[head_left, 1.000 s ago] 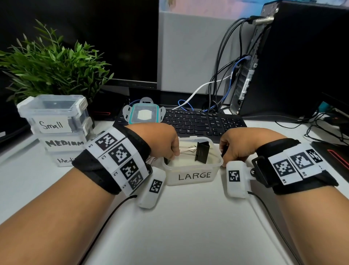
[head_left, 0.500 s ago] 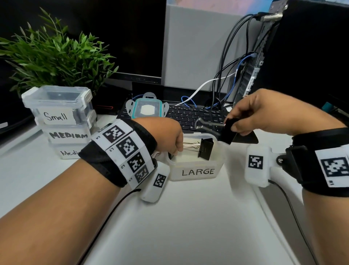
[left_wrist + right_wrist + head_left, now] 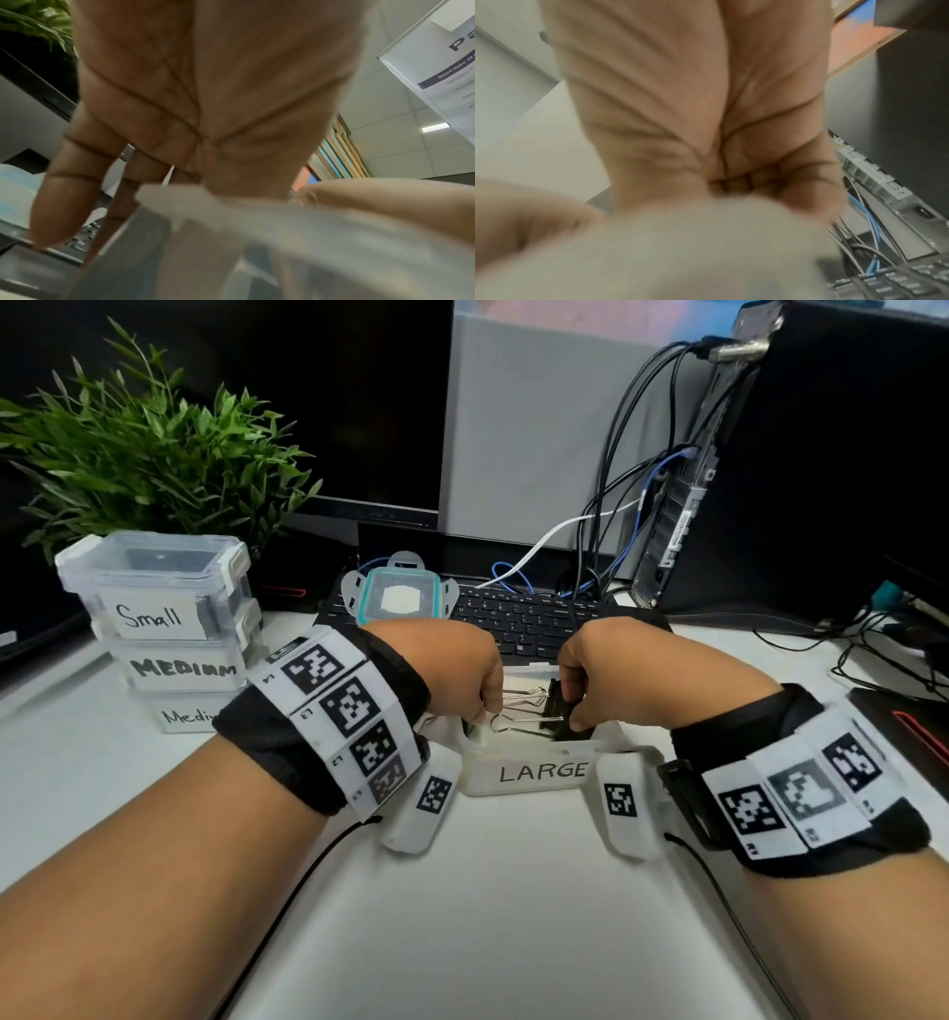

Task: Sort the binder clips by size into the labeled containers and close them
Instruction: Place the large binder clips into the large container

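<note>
I am looking down at the LARGE container (image 3: 534, 770), an open translucent tub sitting on the white table (image 3: 488, 916), and everything else is placing itself around it. My right hand (image 3: 611, 675) is reaching down into the tub from its right side, fingers curled and pinching the black body of a binder clip (image 3: 560, 726) that is lying inside with its silver wire handles pointing left. A second binder clip (image 3: 552, 698) is standing just behind it in the same tub, handles also pointing left. My left hand (image 3: 447, 670) is sitting at the tub's left rim with its fingers bent down over the edge; in the left wrist view the fingers (image 3: 66, 203) are hanging fairly straight past the blurred rim, and I cannot tell whether they are gripping the wall or only resting on it. The right wrist view is showing the palm with fingers folded in, too blurred to show the clip.

Behind the tub, a teal-rimmed lid (image 3: 400, 598) is lying on the keyboard (image 3: 539, 618). Left of the tub, three closed containers are standing stacked: the Small container (image 3: 154, 588) on top, the MEDIUM container (image 3: 179, 667) under it, another Medium container (image 3: 179, 713) at the bottom. A green plant (image 3: 149, 459) is rising behind that stack.
</note>
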Demonstrator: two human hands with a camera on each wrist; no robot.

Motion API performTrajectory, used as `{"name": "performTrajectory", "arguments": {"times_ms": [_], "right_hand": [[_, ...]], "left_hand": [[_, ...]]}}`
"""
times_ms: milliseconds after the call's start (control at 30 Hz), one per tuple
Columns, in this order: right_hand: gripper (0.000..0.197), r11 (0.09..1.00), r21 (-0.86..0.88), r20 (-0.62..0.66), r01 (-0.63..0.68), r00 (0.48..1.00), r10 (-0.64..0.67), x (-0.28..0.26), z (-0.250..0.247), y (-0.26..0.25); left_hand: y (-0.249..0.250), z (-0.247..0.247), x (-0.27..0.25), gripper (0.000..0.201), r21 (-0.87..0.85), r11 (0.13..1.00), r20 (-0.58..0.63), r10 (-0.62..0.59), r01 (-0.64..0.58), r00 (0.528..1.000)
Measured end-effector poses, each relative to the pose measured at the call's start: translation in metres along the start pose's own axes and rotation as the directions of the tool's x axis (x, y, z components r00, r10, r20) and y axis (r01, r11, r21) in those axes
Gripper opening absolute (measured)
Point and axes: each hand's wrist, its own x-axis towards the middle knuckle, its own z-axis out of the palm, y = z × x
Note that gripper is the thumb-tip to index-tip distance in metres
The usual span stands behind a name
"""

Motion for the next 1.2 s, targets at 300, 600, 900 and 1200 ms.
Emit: {"name": "performTrajectory", "arguments": {"times_ms": [300, 600, 900, 1200], "right_hand": [[0.017, 0.998, -0.054, 0.018, -0.013, 1.000, 0.014, 0.004, -0.001, -0.003], [0.013, 1.000, -0.009, -0.029, 0.024, 0.999, -0.024, 0.005, 0.005, 0.002], [0.015, 0.998, 0.024, -0.074, 0.062, 0.995, -0.060, 0.007, 0.007, 0.006], [0.013, 0.991, 0.015, -0.136, 0.129, 0.983, -0.126, 0.008, 0.010, 0.006]], "left_hand": [[0.003, -0.001, 0.000, 0.029, 0.026, 1.000, 0.002, 0.011, -0.011, 1.000], [0.002, 0.001, 0.000, 0.025, -0.031, 0.999, -0.042, -0.024, 0.022, 0.999], [0.002, -0.002, -0.001, 0.018, -0.058, 0.998, 0.006, 0.008, -0.008, 1.000], [0.001, 0.000, 0.002, 0.021, -0.081, 0.996, -0.033, -0.034, 0.031, 0.999]]}}
